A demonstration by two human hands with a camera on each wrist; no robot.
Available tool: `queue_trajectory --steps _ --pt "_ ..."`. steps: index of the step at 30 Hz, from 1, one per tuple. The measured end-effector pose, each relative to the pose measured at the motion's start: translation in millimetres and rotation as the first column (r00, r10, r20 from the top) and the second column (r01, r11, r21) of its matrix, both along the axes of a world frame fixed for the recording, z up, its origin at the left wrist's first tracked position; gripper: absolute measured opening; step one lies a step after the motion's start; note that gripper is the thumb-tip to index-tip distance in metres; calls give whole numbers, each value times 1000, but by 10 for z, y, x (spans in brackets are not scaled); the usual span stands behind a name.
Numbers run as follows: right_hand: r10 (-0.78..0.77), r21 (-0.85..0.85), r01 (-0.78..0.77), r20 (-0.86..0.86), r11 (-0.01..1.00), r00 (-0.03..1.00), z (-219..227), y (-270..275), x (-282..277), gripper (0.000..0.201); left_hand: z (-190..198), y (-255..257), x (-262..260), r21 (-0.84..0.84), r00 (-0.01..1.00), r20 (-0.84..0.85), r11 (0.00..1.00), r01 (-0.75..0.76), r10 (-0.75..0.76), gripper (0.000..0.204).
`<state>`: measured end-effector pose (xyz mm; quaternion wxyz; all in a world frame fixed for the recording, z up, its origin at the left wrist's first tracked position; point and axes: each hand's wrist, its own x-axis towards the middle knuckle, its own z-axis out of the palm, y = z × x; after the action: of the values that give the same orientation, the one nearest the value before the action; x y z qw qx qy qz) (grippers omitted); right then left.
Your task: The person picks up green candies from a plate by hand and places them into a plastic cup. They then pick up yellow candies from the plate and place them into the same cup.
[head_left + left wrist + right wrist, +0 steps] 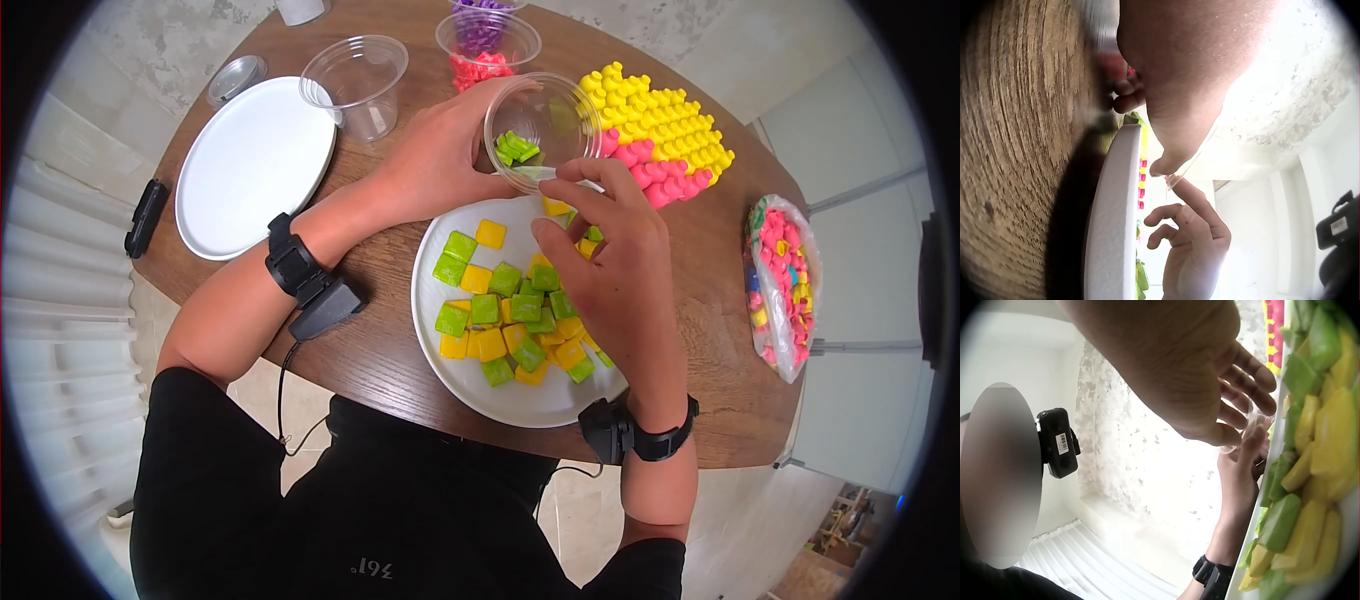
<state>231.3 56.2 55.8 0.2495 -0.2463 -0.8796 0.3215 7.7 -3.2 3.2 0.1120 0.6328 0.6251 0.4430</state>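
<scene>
My left hand (440, 155) grips a clear plastic cup (548, 105) from its left side, tilted over the far edge of a white plate. Several green pieces (517, 148) lie inside the cup. Close at the cup's near rim is my right hand (630, 265), its index finger reaching to the rim and the other fingers loosely bent with nothing visible between them. Below both hands, green and yellow square pieces (490, 309) are spread over the plate (428, 335); the right hand hides some of them. In the left wrist view the right hand (1194, 244) shows beyond the left thumb.
A second white plate (255, 165) lies at the left, beside another clear cup (370, 115). Cups with red pieces (480, 70) and purple pieces (480, 30) stand at the back. Yellow and pink bottle-shaped pieces (655, 120) are grouped behind the right hand. A filled plastic bag (785, 285) lies far right.
</scene>
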Motion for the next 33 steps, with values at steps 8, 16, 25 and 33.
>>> queue_trajectory --steps 8,16,25,33 --pt "8 2 -8 -17 1000 1000 -14 15 -1 25 23 -8 9 18 1000 -12 1000 5 -5 93" --pt "30 75 -28 -29 997 999 -31 57 24 15 -13 20 -19 66 999 -42 998 -18 21 92" --pt "46 8 -45 -56 999 997 28 -14 7 11 -70 38 -40 75 997 -64 997 -28 33 93" --pt "152 42 -157 96 987 984 -34 -16 40 16 -84 43 -53 86 998 -55 996 -25 30 95"
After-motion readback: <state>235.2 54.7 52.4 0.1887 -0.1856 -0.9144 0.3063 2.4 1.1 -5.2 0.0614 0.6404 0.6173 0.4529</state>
